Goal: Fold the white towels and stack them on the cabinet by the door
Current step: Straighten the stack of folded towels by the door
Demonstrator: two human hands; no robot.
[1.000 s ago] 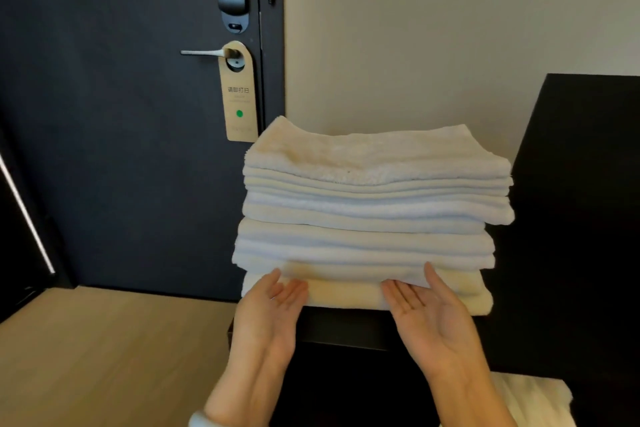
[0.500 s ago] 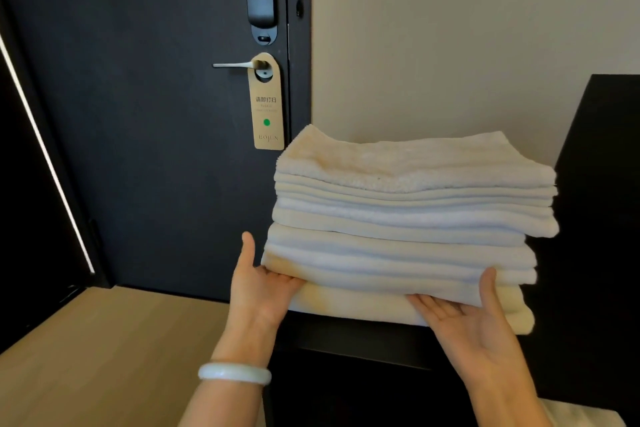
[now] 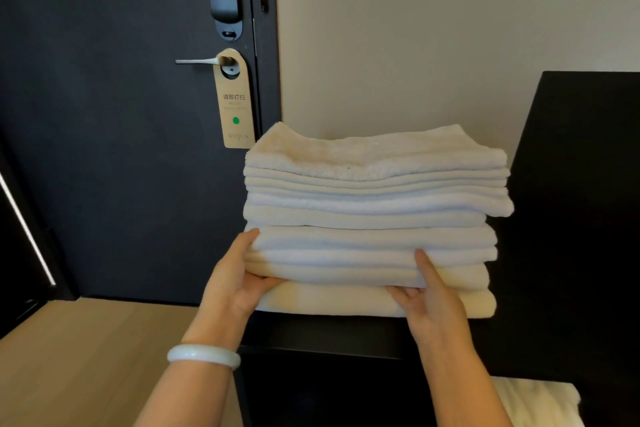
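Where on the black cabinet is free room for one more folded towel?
Only the top of the towel stack, below the bare wall, is free. The cabinet shows just a narrow strip in front of the stack, crowded by the left hand and right hand. A black panel stands at the right.

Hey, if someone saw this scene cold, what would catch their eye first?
A tall stack of white towels on the dark cabinet, centre frame, with the left hand and right hand gripping its lower layers. Next, the tan door hanger on the handle, upper left.
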